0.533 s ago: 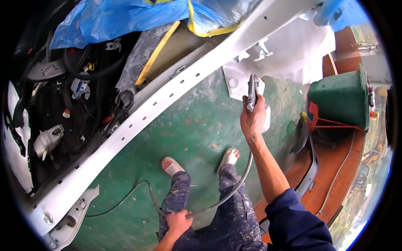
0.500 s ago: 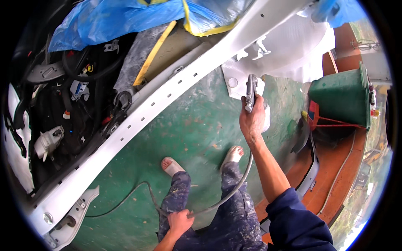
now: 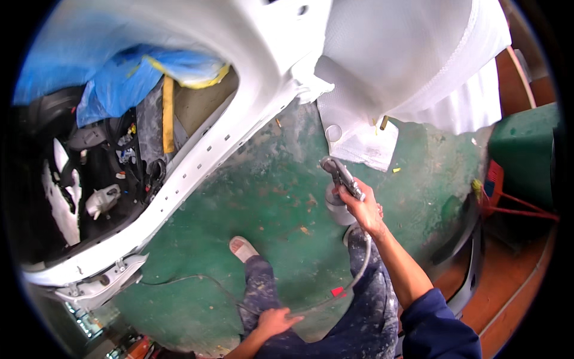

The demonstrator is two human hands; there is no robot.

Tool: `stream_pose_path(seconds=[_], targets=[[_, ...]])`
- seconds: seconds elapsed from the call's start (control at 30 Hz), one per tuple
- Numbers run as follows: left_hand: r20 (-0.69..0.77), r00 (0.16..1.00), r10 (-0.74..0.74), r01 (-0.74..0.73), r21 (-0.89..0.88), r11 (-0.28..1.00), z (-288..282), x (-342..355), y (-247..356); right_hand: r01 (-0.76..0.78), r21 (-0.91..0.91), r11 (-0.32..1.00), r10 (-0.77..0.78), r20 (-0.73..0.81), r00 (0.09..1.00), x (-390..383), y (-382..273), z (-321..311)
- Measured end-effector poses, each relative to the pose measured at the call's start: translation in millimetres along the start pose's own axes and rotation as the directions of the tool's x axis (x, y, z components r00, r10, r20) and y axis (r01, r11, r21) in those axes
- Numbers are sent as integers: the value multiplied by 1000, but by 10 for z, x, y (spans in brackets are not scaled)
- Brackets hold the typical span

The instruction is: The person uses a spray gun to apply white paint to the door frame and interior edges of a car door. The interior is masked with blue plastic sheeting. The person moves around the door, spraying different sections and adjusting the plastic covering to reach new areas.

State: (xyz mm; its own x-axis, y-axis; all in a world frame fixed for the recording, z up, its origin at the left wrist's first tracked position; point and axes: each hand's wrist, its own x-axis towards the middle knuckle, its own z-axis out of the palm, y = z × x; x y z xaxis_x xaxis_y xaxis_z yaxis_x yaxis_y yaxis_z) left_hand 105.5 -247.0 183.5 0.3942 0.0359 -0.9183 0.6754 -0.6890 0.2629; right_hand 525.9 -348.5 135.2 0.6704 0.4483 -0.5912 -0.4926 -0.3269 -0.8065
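Observation:
My right hand (image 3: pixel 363 206) is wrapped round the handle of a metal spray gun (image 3: pixel 342 175), held over the green floor near my right foot. A pale cup (image 3: pixel 338 206) hangs below the gun, partly covered by my fingers. From the handle a grey air hose (image 3: pixel 363 266) curves down past my right leg to my left hand (image 3: pixel 276 321). Low over my lap, the left hand loosely holds the hose between thumb and fingers, the index finger stretched out. A white car body frame (image 3: pixel 197 167) slants across the left side, apart from both hands.
Blue plastic film (image 3: pixel 119 81) and a dark compartment with cables lie beyond the frame. A white padded sheet (image 3: pixel 406 54) hangs at the upper right. To the right stand a green bin (image 3: pixel 523 161) and a dark curved trim part (image 3: pixel 474 263). A red scrap (image 3: pixel 338 292) lies between my legs.
The view has shifted and turned. My right hand has lowered the spray gun closer to my body and tilted it to the left. The left hand's index finger has straightened along the hose.

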Motion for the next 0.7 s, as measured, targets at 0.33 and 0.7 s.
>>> stream_pose_path(seconds=[0.33, 0.7], targets=[[-30, 1000, -5, -1, -170, 985, 353, 386, 2341, -70, 95, 993, 51, 188, 981, 749, -597, -1607], [-290, 956, -49, -19, -228, 973, 111, 405, 2152, -251, 481, 840, 27, 425, 905, 1460, -1297, -1696]])
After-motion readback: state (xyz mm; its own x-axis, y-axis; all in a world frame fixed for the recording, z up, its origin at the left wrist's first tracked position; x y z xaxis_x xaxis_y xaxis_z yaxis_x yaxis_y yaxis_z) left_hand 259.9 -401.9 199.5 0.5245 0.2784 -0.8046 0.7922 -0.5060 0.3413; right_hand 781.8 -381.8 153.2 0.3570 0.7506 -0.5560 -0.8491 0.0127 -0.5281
